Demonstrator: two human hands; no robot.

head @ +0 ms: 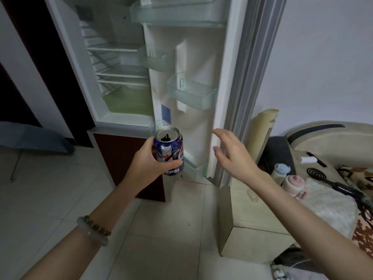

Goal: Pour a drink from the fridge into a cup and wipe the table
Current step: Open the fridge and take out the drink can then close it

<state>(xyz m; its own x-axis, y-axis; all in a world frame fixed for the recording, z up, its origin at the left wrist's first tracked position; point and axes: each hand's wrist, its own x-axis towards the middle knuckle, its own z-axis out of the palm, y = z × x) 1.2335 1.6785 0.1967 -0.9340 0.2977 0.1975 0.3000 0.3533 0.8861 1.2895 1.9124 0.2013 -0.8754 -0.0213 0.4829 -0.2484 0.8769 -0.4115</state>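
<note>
The left hand (147, 158) has its grip wrapped around an upright Pepsi can (170, 150), keeping its opened top level, likely so nothing spills. Just right of the can, the right hand (232, 150), fingers spread and holding nothing, reaches toward the fridge door (201, 118) edge, probably to shut it. The door bins (191, 91) above look empty.

Dim, flat indoor light is seen throughout, shadows are soft, edges are bent by wide-angle distortion, and slight blur is noted overall
</note>
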